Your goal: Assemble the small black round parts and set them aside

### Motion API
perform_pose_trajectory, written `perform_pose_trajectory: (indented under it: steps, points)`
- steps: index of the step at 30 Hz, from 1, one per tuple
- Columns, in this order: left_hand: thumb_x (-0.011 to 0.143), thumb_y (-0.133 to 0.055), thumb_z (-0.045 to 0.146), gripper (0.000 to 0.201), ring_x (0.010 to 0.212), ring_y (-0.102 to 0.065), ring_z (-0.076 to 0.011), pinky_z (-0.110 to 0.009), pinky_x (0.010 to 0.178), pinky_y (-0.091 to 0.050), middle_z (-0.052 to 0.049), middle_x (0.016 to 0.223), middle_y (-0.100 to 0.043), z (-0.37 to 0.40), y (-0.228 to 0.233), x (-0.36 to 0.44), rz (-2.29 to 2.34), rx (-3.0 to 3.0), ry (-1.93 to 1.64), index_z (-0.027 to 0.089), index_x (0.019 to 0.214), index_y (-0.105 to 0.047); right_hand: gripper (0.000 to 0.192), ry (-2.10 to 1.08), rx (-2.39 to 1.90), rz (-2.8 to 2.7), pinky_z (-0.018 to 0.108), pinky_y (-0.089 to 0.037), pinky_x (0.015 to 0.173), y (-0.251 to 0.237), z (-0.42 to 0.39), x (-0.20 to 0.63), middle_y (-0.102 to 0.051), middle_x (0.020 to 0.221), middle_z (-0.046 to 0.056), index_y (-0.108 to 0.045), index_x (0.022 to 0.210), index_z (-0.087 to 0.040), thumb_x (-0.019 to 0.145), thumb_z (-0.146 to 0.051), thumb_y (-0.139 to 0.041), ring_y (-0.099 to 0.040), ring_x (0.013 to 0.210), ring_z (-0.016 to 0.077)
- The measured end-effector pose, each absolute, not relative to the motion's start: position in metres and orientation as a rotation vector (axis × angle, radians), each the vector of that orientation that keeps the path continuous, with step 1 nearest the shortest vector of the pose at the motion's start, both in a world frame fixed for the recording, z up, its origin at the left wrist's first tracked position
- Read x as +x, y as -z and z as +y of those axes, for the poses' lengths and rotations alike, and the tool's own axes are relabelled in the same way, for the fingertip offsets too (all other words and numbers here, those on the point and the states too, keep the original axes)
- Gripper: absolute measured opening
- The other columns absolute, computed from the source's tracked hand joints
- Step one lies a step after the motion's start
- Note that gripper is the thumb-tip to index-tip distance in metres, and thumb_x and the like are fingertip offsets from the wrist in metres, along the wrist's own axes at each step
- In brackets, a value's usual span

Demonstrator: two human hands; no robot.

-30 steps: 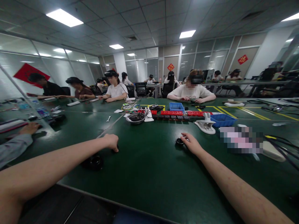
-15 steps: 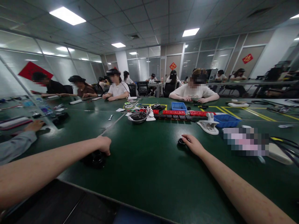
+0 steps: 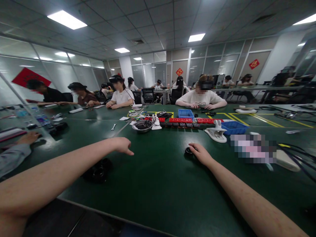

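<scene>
My right hand [image 3: 201, 153] rests on the green table with its fingers closed at the edge of a small black ring-shaped part [image 3: 188, 150]. Part of that ring is hidden under the fingertips. Over the table to the left, my left hand [image 3: 122, 145] is raised, palm down. Its thumb and a finger stand apart, and nothing shows between them; the underside of the hand is hidden. Below my left forearm lies a small group of black ring-shaped parts [image 3: 99, 172], partly covered by the arm.
Ahead lie a metal bowl [image 3: 142, 126], red power strips [image 3: 184, 120], blue trays [image 3: 234, 127], a white clip stand [image 3: 216, 132] and a wrench [image 3: 113, 127]. A co-worker's sleeve [image 3: 13, 154] is at the left. Several people sit around the table.
My left hand has moved right and away from the black rings, leaving more of them in view. My right hand stays at its ring. The view has shifted slightly.
</scene>
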State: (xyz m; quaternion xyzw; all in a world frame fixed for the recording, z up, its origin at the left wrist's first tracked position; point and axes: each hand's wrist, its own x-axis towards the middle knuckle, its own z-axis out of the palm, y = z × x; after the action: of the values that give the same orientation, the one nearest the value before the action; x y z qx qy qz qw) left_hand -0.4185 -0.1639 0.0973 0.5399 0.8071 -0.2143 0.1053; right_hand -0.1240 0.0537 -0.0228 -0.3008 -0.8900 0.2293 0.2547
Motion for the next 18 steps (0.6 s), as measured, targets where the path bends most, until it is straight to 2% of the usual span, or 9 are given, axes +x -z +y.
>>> perform_pose_trajectory:
  steps: [4,9,13,16,18]
  points:
    - [0.060,-0.046,0.059,0.057,0.080,-0.054,-0.0205,-0.024,0.061,-0.039,-0.007,0.095,-0.058,-0.149,-0.091,-0.372,2.206,1.866,0.401,0.022,0.103,-0.053,0.044,-0.727,-0.805,-2.432,0.035,-0.034,0.087,0.020,0.057,-0.120,-0.053,0.105,0.009,-0.048,0.108,-0.016,0.076,-0.044,-0.037,-0.047,0.098,0.0205]
    - [0.064,-0.043,0.057,0.053,0.077,-0.054,-0.0182,-0.024,0.058,-0.039,-0.004,0.086,-0.059,-0.126,-0.069,-0.311,1.949,2.121,0.262,0.022,0.104,-0.051,0.064,-0.926,-0.800,-2.537,0.034,-0.033,0.089,0.018,0.067,-0.111,-0.043,0.118,0.010,-0.037,0.118,-0.015,0.064,-0.043,-0.055,-0.043,0.104,0.0212]
    - [0.066,-0.041,0.056,0.049,0.078,-0.054,-0.0169,-0.024,0.062,-0.040,-0.001,0.086,-0.059,-0.093,-0.052,-0.283,1.909,2.183,-0.017,0.024,0.102,-0.051,0.055,-0.795,-0.763,-2.548,0.035,-0.032,0.088,0.020,0.068,-0.112,-0.050,0.110,0.010,-0.047,0.109,-0.015,0.061,-0.040,-0.057,-0.045,0.101,0.0228]
    - [0.067,-0.042,0.054,0.053,0.088,-0.051,-0.0180,-0.026,0.073,-0.039,-0.004,0.095,-0.056,-0.065,-0.040,-0.273,2.035,2.191,-0.361,0.021,0.109,-0.045,0.046,-0.743,-0.672,-2.558,0.036,-0.034,0.085,0.020,0.066,-0.114,-0.055,0.100,0.008,-0.054,0.101,-0.015,0.060,-0.035,-0.059,-0.048,0.093,0.0229]
    - [0.064,-0.047,0.054,0.059,0.094,-0.048,-0.0196,-0.028,0.079,-0.037,-0.005,0.102,-0.054,-0.050,-0.033,-0.269,2.047,2.227,-0.448,0.020,0.112,-0.043,0.048,-0.789,-0.624,-2.578,0.037,-0.033,0.085,0.017,0.066,-0.113,-0.055,0.099,0.008,-0.054,0.100,-0.016,0.056,-0.031,-0.061,-0.047,0.094,0.0236]
